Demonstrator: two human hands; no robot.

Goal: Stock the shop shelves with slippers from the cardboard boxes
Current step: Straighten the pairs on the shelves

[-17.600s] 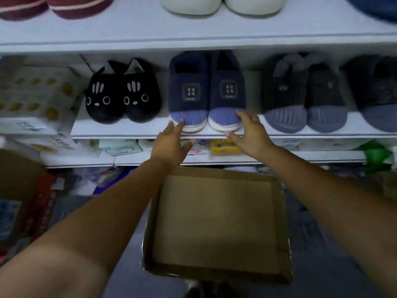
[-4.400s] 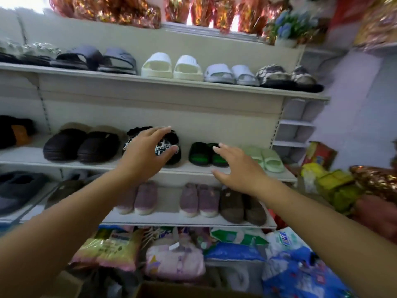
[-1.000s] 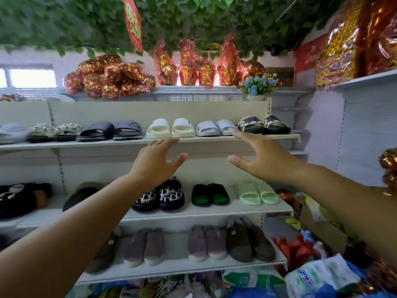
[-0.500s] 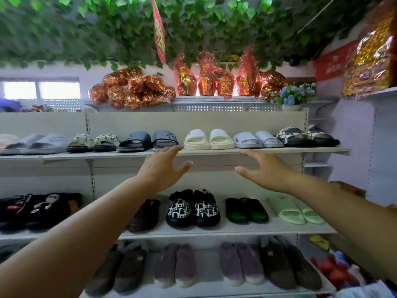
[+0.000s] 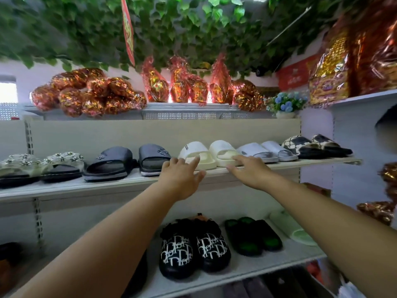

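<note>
A person's left hand (image 5: 182, 176) and right hand (image 5: 250, 171) reach up to a pair of cream moulded foam slide slippers (image 5: 194, 149). The pair stands on the long white upper shelf (image 5: 86, 188), between dark grey slide slippers (image 5: 111, 162) and pale white slide slippers (image 5: 257, 150). Each grip is released: fingers straight, holding nothing, tips at the cream toes. To do this well, I judge each hand should nudge its slipper gently, setting the toes level with the shelf edge and the pair parallel, without shoving the neighbours.

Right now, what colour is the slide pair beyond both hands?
Cream moulded slide pair, clearest in head view.
</note>
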